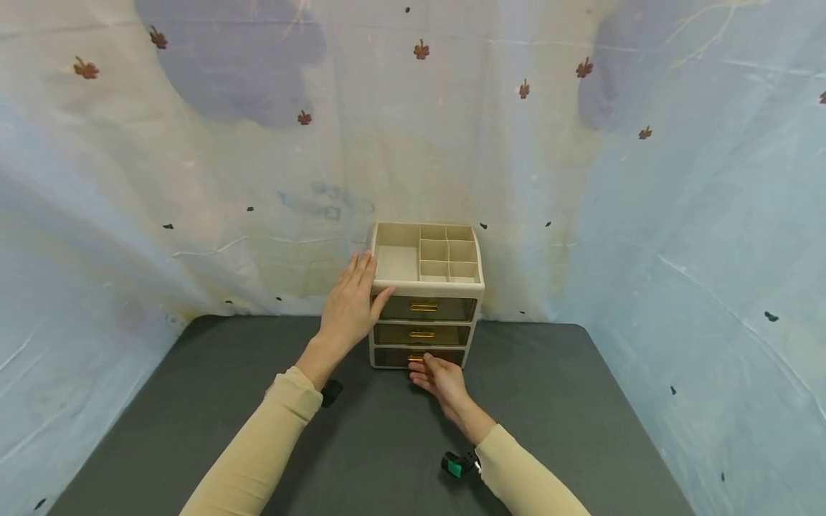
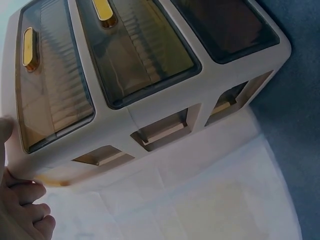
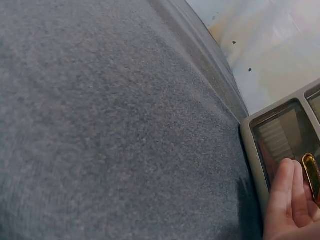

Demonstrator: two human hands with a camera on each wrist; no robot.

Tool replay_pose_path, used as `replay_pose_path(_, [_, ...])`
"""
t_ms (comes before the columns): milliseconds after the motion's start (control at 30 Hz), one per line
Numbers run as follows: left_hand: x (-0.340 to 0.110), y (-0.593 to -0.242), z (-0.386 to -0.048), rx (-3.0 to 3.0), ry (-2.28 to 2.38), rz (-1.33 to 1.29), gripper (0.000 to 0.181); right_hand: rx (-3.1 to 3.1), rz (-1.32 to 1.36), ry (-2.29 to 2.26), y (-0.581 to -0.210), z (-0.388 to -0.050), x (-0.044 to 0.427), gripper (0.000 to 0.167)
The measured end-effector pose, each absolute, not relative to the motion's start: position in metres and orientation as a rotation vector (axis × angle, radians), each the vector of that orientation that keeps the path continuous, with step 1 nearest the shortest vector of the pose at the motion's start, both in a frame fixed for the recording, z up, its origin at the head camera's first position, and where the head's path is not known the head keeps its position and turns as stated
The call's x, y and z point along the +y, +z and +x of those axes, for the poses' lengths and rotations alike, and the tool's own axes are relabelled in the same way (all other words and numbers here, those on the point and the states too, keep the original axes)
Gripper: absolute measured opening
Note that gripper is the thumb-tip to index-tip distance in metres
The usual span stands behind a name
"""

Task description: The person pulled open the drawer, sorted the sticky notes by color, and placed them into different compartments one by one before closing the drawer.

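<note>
A cream drawer organizer (image 1: 428, 288) stands upright on the dark table, with three see-through tinted drawer fronts and gold handles. My left hand (image 1: 350, 304) rests against its upper left side, fingers extended along the wall and thumb at the front edge. In the left wrist view that hand (image 2: 25, 207) shows only partly, beside the side wall. My right hand (image 1: 444, 383) pinches the bottom drawer's handle (image 1: 416, 358), thumb above and fingers beneath. The right wrist view shows these fingers (image 3: 285, 187) close against the handle; the thumb is out of frame there. All drawers look flush with the frame.
The organizer's top has one large compartment (image 1: 398, 262) and several small ones. A dark grey cloth covers the table (image 1: 548, 401). Behind and at both sides hangs a pale printed curtain (image 1: 413, 143). Cutouts line the organizer's side wall (image 2: 165, 131).
</note>
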State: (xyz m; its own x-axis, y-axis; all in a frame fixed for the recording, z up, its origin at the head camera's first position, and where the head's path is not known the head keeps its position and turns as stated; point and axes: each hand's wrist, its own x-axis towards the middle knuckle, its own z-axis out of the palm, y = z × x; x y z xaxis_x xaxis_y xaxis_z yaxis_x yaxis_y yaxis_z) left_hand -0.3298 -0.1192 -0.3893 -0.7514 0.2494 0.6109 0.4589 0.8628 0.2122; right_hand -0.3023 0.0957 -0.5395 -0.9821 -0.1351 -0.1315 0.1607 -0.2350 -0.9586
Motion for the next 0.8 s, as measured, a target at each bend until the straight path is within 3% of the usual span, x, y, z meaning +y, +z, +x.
replay_pose_path(400, [-0.123, -0.399, -0.331, -2.526, -0.640, -0.448, 0.078, 1.835, 0.039, -2.208, -0.530, -0.297, 0.102, 0.054])
replay_pose_path(800, [-0.162, -0.428, -0.293, -2.659, -0.647, -0.363, 0.089, 2.485, -0.228, -1.766, -0.507, -0.271, 0.132, 0.056])
